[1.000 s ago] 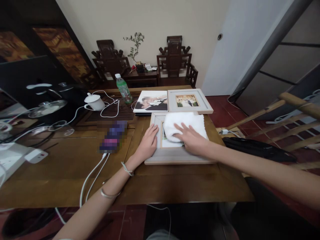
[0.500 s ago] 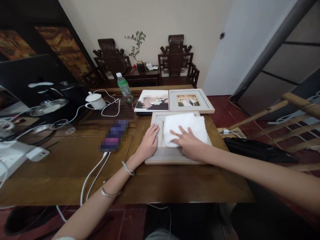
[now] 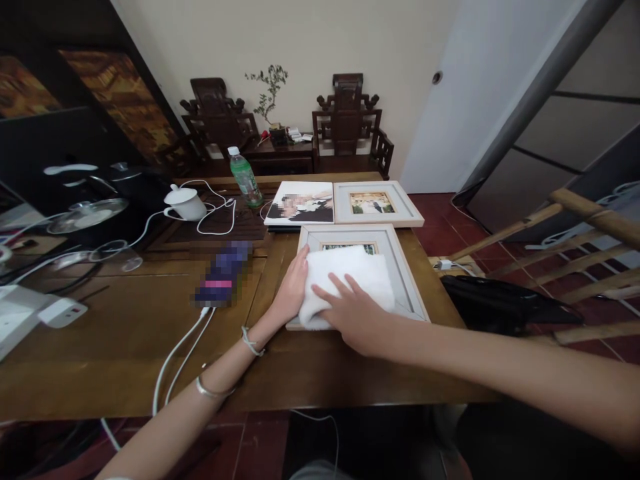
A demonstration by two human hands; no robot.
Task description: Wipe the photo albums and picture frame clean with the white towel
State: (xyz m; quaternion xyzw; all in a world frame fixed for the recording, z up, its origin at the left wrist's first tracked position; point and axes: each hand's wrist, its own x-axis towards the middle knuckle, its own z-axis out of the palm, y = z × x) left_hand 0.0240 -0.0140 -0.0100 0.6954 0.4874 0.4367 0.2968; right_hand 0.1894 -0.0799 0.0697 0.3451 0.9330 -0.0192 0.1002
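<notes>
A white cloth (image 3: 367, 277) lies over much of a pale picture frame (image 3: 410, 300) on the table, hiding most of the picture inside. My right hand (image 3: 353, 310) presses on the cloth with its fingers spread; the thumb is hard to make out. At the frame's left edge rests my left hand (image 3: 294, 287), open, its fingers straight and together, touching the cloth's left side. The strip of picture (image 3: 347, 249) above the cloth looks dark green and white.
Behind stand a second frame (image 3: 413, 212) and a photo panel (image 3: 300, 203). A phone (image 3: 223, 273) with cables lies to the left. Further back are a green-labelled bottle (image 3: 245, 179), a white lidded cup (image 3: 184, 203) and a pot (image 3: 90, 220). A power strip (image 3: 25, 307) sits far left.
My right hand and the cloth have moved left and toward me across the frame, baring the top of the picture and the right side. My left hand stays at the left edge.
</notes>
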